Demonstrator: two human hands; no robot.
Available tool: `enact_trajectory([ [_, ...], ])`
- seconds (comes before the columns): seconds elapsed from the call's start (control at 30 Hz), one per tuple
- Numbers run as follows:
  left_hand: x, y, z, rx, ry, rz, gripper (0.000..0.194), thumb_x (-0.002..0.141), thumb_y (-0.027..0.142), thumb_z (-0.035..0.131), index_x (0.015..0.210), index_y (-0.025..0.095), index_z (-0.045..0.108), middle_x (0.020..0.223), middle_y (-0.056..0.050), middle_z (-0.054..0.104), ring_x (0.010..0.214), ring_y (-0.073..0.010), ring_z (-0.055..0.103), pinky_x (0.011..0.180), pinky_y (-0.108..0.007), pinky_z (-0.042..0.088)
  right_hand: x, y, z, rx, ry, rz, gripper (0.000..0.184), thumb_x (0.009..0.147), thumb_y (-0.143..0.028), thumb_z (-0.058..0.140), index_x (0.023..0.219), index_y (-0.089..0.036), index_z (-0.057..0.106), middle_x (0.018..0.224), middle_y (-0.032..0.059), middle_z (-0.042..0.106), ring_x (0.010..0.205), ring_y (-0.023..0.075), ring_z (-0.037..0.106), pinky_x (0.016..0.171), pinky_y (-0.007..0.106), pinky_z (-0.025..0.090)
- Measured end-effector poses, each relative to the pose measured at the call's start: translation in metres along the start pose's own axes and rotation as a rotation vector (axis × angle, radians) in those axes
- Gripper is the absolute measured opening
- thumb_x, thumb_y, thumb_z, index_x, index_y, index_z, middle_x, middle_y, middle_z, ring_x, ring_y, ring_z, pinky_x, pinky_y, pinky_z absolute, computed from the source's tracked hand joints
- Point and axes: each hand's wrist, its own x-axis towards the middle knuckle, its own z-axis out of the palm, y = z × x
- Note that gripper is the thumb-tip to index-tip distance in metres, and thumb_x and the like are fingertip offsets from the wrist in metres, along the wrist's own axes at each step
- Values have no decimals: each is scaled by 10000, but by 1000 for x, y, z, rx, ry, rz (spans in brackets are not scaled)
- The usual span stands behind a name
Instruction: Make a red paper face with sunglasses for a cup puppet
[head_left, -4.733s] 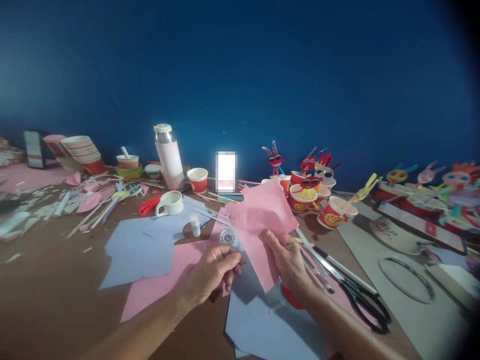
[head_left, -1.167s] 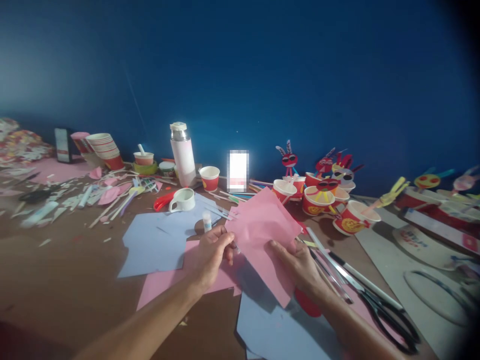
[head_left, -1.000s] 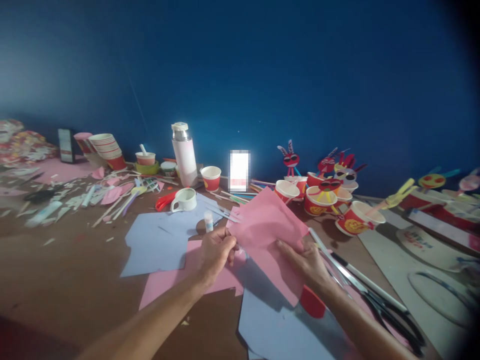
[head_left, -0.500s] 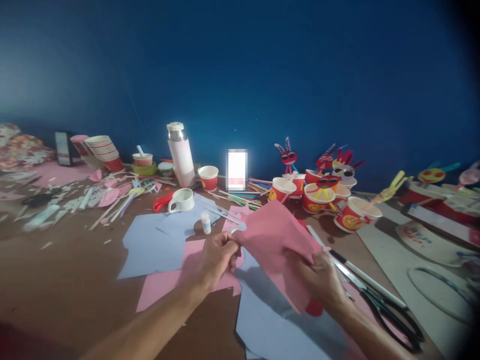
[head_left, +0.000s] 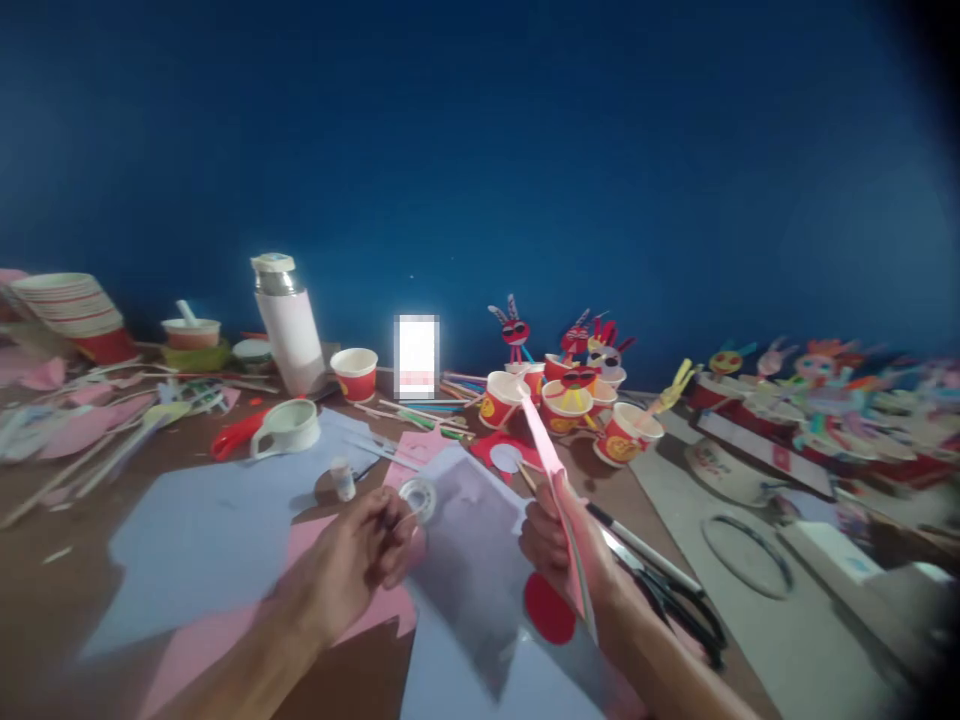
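My right hand (head_left: 551, 545) grips a pink paper sheet (head_left: 559, 500), now turned edge-on and standing almost upright above the table. My left hand (head_left: 352, 560) is closed in a pinch beside a clear tape roll (head_left: 418, 495) lying on the lavender paper (head_left: 480, 560); a thin strip seems to run from my fingers to the roll. A red paper circle (head_left: 549, 608) lies under my right wrist. Black scissors (head_left: 667, 595) lie just right of my right hand.
A white mug (head_left: 289, 428), small glue bottle (head_left: 343, 480), pink-white flask (head_left: 289, 325) and red paper cups (head_left: 356, 373) stand behind. Decorated cup figures (head_left: 577, 385) crowd the back right. A grey board (head_left: 750, 600) lies to the right; paper scraps (head_left: 90, 420) to the left.
My right hand has swung the pink sheet from flat-facing to edge-on and to the right. My left hand let go of its edge and now pinches near the tape roll. The view shifted right.
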Motion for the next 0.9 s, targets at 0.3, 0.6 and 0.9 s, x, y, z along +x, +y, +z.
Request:
enact_trajectory([
  [0.3, -1, -1, 0, 86, 25, -10, 310, 829, 382, 536, 617, 184, 425, 538, 61, 387, 396, -55, 250, 367, -181, 284, 17, 41, -17, 490, -636, 24, 490, 732, -590, 568, 526, -227, 311, 267, -168, 232, 148, 35, 132, 257, 169, 241],
  [0.6, -4, -4, 2, 316, 6, 11, 215, 777, 356, 640, 714, 165, 565, 718, 2, 539, 536, -79, 413, 474, -179, 369, 11, 37, -18, 572, -758, 106, 332, 819, -490, 533, 648, -228, 422, 297, -173, 263, 192, 29, 164, 325, 159, 280],
  [0.9, -19, 29, 2, 215, 48, 68, 126, 677, 254, 603, 611, 191, 517, 570, 57, 474, 429, -54, 326, 408, -181, 273, 5, 20, -5, 467, -725, 151, 409, 732, -545, 617, 605, -222, 402, 303, -166, 273, 204, 32, 205, 313, 173, 346],
])
